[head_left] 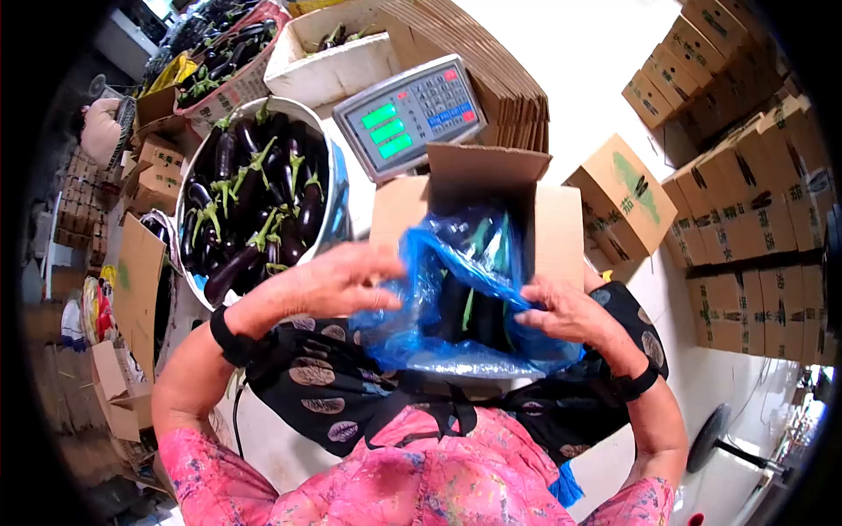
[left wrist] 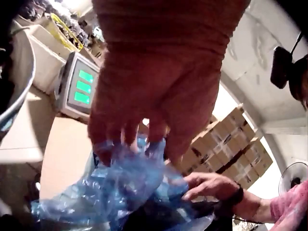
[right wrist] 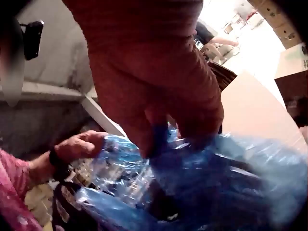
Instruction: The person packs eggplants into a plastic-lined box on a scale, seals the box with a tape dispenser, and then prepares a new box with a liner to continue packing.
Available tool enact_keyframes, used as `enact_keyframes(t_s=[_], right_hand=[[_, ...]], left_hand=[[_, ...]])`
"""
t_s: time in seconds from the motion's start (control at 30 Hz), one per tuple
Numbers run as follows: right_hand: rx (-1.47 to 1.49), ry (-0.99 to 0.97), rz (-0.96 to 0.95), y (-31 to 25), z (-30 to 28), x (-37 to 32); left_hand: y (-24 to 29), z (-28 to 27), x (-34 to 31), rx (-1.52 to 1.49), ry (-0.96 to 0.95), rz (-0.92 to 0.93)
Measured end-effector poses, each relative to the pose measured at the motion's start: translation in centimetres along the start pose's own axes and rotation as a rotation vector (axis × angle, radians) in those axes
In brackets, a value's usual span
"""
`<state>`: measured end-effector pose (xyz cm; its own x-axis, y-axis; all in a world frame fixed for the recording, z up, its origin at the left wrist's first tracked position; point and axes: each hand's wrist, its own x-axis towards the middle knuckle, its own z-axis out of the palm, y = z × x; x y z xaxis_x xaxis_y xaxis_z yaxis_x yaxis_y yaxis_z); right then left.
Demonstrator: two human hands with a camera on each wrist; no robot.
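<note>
Two hands worked at one blue bag (head_left: 456, 359), set in one open box (head_left: 560, 223) in front of the person. The left hand (head_left: 338, 280) was at the bag's left edge, its fingers loosely bent and apart, blurred in the head view. The right hand (head_left: 566, 311) pinched the bag's rim on the right between thumb and fingers. Each wrist wore one black band (head_left: 230, 337). Dark eggplants (head_left: 452, 302) lay in the bag, but the film and its glare hid their number. Three flaps of the box showed: one left, one right and one upright at the far side; the bag covered the near side.

Just beyond the far flap stood one scale (head_left: 408, 114) with three green panels. To the left was one tub (head_left: 336, 188), heaped with more eggplants than could be counted. Farther off stood one white crate (head_left: 338, 74) with a few eggplants, and at the far left one basket (head_left: 228, 92) held many more. Flat card (head_left: 517, 96) was stacked beyond the scale, its sheets too tight to count. One box with a green mark (head_left: 627, 202) sat right of the open box, and piles of boxes (head_left: 745, 188) rose farther right. The person's dark trousers (head_left: 320, 377) and pink top (head_left: 438, 473) filled the near side
</note>
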<state>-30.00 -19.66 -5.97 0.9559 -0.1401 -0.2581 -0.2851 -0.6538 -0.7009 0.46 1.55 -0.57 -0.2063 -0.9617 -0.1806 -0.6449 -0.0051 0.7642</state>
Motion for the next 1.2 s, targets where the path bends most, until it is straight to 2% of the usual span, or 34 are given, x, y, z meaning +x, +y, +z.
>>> enact_keyframes(t_s=[0.03,0.07,0.1,0.13,0.23,0.27,0.3,0.37,0.4,0.5,0.53,0.57,0.6,0.63,0.67,0.7,0.77,0.8,0.83,0.9,0.93,1.03,1.07,1.1,1.17,1.2], right_hand=[[0.142,0.036,-0.083,-0.7,-0.3,-0.1],[0.329,0.024,0.000,-2.5,-1.5,-0.6],[0.380,0.048,0.217,-3.4,-2.1,-1.3],[0.358,0.072,0.273,-3.7,-2.3,-1.8],[0.336,0.116,0.322,-1.9,-0.6,-4.0],[0.272,0.051,0.363,-2.3,-0.3,-4.7],[0.294,0.039,0.327,-2.5,0.7,-5.4],[0.246,-0.061,0.304,-2.8,1.6,-6.1],[0.382,-0.025,0.360,-2.9,1.7,-6.4],[0.788,0.069,0.521,-3.9,1.0,-6.6],[0.982,0.301,0.385,-5.0,0.7,-6.2],[0.939,0.206,0.355,-3.3,-0.4,-6.1],[1.083,0.270,0.292,-3.5,-0.6,-5.7],[1.224,0.331,0.225,-3.9,-0.8,-5.5],[1.131,0.333,0.312,-4.8,-1.7,-6.3],[1.037,0.248,0.340,-4.4,-1.4,-6.7],[0.838,0.077,0.391,-3.5,-0.6,-7.5],[0.732,0.033,0.330,-3.8,0.2,-7.5],[0.672,0.035,0.293,-4.1,1.4,-7.5],[0.387,0.128,0.034,-4.2,2.7,-6.7],[0.433,0.176,0.018,-4.8,2.9,-6.0],[0.745,0.103,0.118,-4.6,2.2,-4.3],[0.925,0.131,0.358,-4.8,1.6,-4.2],[0.908,0.163,0.268,-3.4,1.4,-3.5],[0.906,0.295,0.336,-2.9,0.9,-3.3],[0.909,0.351,0.288,-2.7,0.5,-3.4]], left_hand=[[0.1,-0.1,0.5,-0.044,0.087,-0.061],[-0.2,0.5,0.9,-0.040,0.168,-0.141],[-0.7,1.2,1.4,-0.033,0.249,-0.221],[-1.4,2.0,1.9,0.010,0.270,-0.157],[-1.1,3.9,2.8,-0.221,0.017,-0.578],[-0.9,4.9,3.5,-0.190,-0.070,-0.729],[-0.7,5.5,3.2,-0.364,-0.207,-0.715],[0.8,8.0,2.5,-0.085,-0.209,-0.464],[3.9,6.9,3.1,-0.175,-0.248,-0.437],[5.0,5.4,3.8,-0.663,0.086,-0.341],[5.5,4.7,3.9,-0.636,0.151,-0.221],[6.3,4.0,3.9,-0.606,0.212,-0.098],[7.2,3.3,2.9,-0.622,0.027,-0.299],[4.4,5.1,1.7,-0.515,-0.094,-0.293],[3.1,6.6,0.2,-0.266,-0.075,-0.119],[2.6,7.9,-1.3,-0.020,-0.058,0.052],[2.3,9.8,-3.2,0.077,-0.053,-0.022],[2.9,10.0,-2.8,-0.062,-0.121,-0.318],[2.4,10.3,-2.7,0.023,-0.149,-0.347],[0.8,10.9,-2.1,0.203,-0.210,-0.391],[0.3,11.0,-2.4,0.153,-0.116,-0.304],[2.8,6.4,-1.7,0.013,-0.201,-0.308],[2.6,5.7,-2.1,-0.081,-0.143,-0.351],[4.1,4.3,-1.9,-0.235,-0.149,-0.464],[3.5,3.8,-1.7,-0.322,-0.086,-0.471],[2.6,4.1,-1.7,-0.295,-0.022,-0.463]])
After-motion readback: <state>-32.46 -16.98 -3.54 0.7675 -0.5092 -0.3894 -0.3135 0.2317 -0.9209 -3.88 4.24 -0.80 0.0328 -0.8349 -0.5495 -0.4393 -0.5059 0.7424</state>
